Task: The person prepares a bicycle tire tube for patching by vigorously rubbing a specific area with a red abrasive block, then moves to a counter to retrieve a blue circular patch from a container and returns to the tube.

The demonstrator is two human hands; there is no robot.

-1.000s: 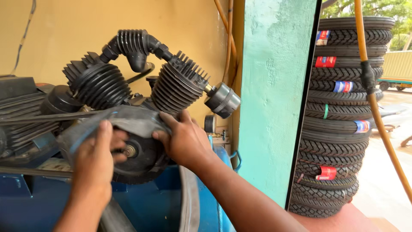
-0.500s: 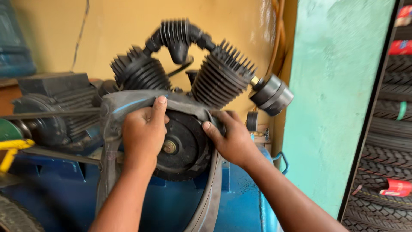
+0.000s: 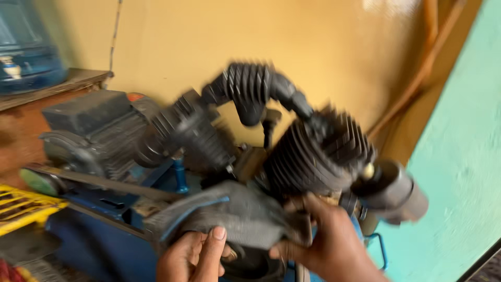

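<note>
A dark finned air compressor head (image 3: 271, 136) sits on a blue tank (image 3: 99, 235), with a grey motor (image 3: 94, 130) to its left. Over the round pulley lies a grey rubber strip (image 3: 235, 216), like a piece of inner tube. My left hand (image 3: 195, 256) presses against the strip's lower edge from below, fingers together. My right hand (image 3: 326, 240) grips the strip's right end just under the right finned cylinder (image 3: 318, 154). The picture is blurred by motion, and the pulley is mostly hidden behind the strip and my hands.
A yellow wall stands behind the compressor and a turquoise wall (image 3: 459, 167) closes in on the right. A yellow frame (image 3: 23, 206) sits at the lower left, a wooden shelf (image 3: 52, 89) with a blue water bottle (image 3: 23, 49) above it. A black belt (image 3: 104, 183) runs from the motor.
The camera has swung left and down, so the compressor sits higher and the tyres have left the view. Both hands have slid lower on the rubber strip, toward the frame's bottom edge.
</note>
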